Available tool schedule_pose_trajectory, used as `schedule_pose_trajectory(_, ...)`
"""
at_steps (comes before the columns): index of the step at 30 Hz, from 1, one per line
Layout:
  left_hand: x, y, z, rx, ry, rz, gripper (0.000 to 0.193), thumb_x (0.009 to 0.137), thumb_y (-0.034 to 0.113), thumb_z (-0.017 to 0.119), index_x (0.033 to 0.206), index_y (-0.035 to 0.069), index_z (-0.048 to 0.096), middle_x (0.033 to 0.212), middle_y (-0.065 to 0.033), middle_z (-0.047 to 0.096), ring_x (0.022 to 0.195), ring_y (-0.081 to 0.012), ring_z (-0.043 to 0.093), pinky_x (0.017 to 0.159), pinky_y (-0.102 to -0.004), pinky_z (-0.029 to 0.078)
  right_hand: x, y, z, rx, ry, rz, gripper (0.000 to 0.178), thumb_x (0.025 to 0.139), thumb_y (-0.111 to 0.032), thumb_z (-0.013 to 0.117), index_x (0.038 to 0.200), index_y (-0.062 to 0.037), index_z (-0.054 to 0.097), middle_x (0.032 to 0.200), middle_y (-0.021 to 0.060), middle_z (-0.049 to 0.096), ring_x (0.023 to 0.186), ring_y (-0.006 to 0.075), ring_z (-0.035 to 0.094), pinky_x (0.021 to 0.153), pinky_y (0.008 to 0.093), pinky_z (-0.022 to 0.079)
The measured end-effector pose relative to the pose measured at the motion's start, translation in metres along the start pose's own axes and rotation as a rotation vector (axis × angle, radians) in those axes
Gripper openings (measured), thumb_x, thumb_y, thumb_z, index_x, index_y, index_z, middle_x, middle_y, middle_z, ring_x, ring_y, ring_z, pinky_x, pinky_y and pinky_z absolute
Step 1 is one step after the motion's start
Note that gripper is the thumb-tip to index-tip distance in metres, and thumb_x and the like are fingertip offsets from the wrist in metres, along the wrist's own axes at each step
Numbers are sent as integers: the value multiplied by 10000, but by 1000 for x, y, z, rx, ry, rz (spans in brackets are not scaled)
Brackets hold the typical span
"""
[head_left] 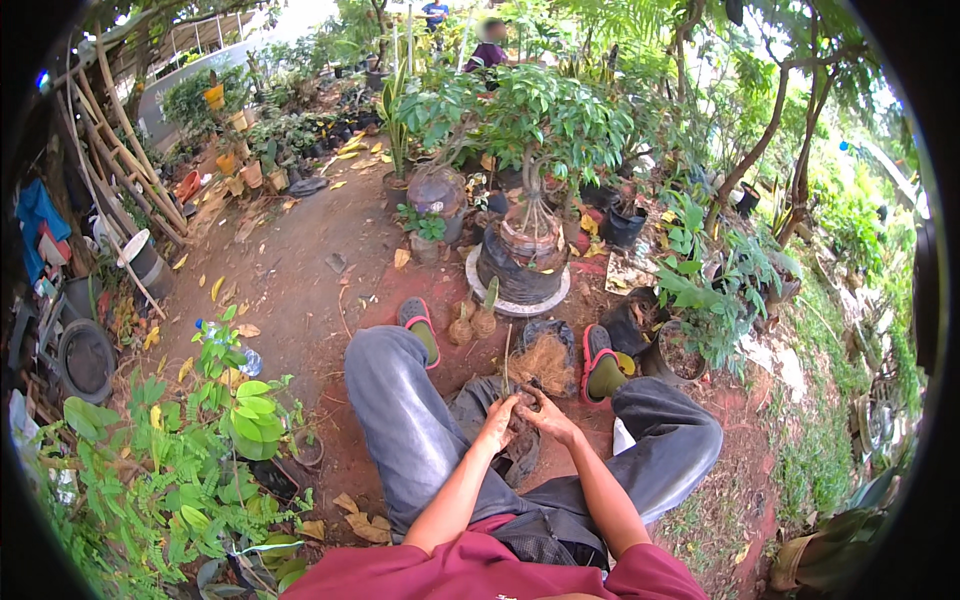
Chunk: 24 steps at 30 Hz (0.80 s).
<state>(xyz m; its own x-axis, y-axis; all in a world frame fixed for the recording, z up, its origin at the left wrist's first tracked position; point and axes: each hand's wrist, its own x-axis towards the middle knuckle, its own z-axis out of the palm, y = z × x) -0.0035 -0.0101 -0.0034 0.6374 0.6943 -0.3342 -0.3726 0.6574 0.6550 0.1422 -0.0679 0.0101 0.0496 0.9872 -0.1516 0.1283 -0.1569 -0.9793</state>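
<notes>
Left hand (497,423) and right hand (550,415) clasp a dark brown, earthy clump (518,424) together, seemingly shaping it. The next move calls for even pressure.

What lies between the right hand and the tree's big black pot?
In the head view, a clump of brown fibre lies there, with dark plastic at its far edge, then reddish ground before the pot.

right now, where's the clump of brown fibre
In the head view, the clump of brown fibre lies slightly right of centre, just beyond the right hand and left of the right sandal.
</notes>
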Motion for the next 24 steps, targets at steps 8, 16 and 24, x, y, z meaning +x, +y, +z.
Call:
schedule_pose_trajectory(8,1,0,2,-53,-84,-27,292,956,239,544,1144,19,582,1101,-122,668,886,-203,668,714,-355,575,0,12,-14,301,-114,45,1000,804,-222,775,1516,-125,80,1274,111,512,1069,194,569,897,340,491)
schedule_pose_trajectory(16,3,1,-1,-211,-150,-65,301,971,238,504,1176,21,542,1168,-146,639,959,-260,660,816,-417,570,-1,3,-23,34,33,79,1088,735,-336,828,1508,-69,109,1309,165,505,1160,241,522,962,360,448)
schedule_pose_trajectory(24,9,-2,-4,-65,26,75,317,990,304,488,1146,39,562,1083,-93,654,921,-198,661,752,-342,558,2,-7,-21,-43,224,-17,624,879,-281,656,1379,4,413,1301,176,535,1193,256,524,1000,387,420)
